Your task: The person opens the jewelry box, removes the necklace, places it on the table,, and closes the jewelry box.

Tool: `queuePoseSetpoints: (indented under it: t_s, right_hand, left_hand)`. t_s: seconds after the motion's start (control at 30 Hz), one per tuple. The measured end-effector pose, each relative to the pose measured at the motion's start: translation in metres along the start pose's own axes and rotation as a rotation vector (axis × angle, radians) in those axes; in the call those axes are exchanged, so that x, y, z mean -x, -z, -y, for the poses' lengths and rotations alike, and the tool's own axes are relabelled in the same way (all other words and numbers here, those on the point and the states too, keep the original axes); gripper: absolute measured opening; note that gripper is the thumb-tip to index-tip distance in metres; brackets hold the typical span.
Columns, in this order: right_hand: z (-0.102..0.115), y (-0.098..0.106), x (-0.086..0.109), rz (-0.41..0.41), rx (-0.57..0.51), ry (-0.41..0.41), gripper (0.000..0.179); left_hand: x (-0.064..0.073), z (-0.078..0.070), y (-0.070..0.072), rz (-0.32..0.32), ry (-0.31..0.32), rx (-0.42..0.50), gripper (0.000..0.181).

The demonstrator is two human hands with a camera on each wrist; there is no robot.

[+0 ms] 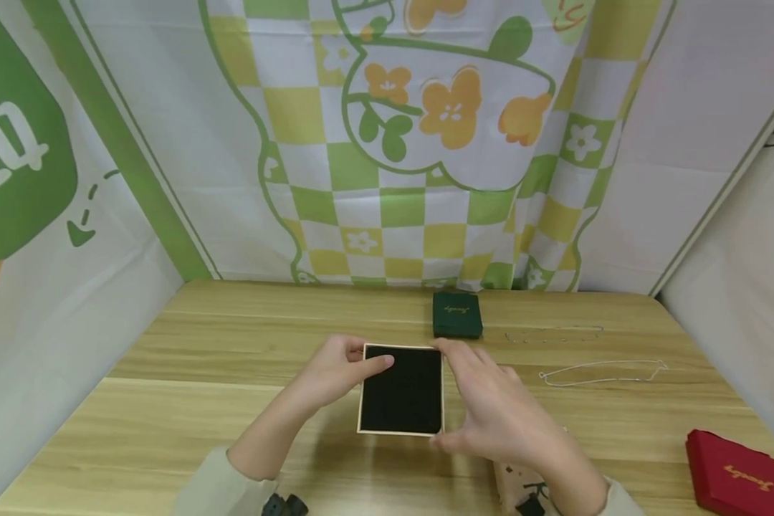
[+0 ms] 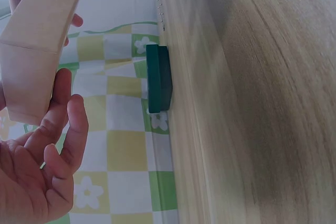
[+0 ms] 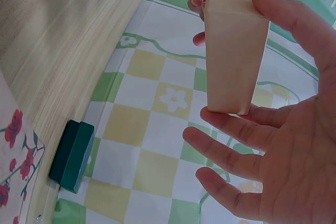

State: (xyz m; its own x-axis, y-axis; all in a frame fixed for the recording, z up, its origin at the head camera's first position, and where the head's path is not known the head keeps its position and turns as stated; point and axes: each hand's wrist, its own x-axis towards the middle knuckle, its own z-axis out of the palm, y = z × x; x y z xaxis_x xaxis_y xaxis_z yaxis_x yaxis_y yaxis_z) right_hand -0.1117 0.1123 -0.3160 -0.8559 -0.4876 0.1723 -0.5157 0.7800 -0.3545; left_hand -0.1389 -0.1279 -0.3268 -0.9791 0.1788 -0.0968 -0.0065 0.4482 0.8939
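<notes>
A square, cream-sided jewellery box [image 1: 400,394] with a black pad inside is held above the wooden table, its pad facing the head camera. My left hand [image 1: 332,373] grips its left side, thumb lying on the black pad and fingers behind the edge. On the other side, my right hand [image 1: 499,412] spans the box, with fingertips at the far right corner and the thumb at the near right corner. Both wrist views show the smooth beige side of the box [image 2: 31,72], and its underside is hidden.
A dark green box [image 1: 457,315] stands at the back of the table. Two thin chains, one upper [image 1: 600,329] and one lower [image 1: 542,375], lie to its right. A red box [image 1: 738,473] sits at the front right. Under my right forearm is a printed, flower-patterned item [image 3: 13,156].
</notes>
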Motion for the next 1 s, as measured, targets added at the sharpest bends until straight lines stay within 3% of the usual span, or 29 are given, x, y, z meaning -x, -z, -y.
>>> queuePoseSetpoints:
  t_s: [0.13,0.37,0.53,0.73,1.0]
  right_hand:
    - [0.0,0.001,0.0,-0.005,0.007,0.014,0.112]
    - [0.0,0.003,0.0,-0.003,0.006,0.029,0.112]
    - [-0.003,0.003,0.0,0.008,-0.014,0.051,0.111]
    - [-0.012,0.006,0.001,0.057,-0.089,0.121,0.109]
    - [-0.02,0.014,0.001,0.04,-0.12,0.135,0.111]
  left_hand:
    - [-0.001,0.0,0.0,-0.008,-0.009,-0.006,0.048]
    - [-0.001,0.002,-0.001,-0.007,-0.064,-0.008,0.02]
    - [-0.001,0.004,0.001,0.019,-0.124,-0.016,0.021]
    - [0.009,0.013,0.005,0.138,-0.224,-0.051,0.032]
    - [0.023,0.028,0.01,0.187,-0.431,-0.018,0.065]
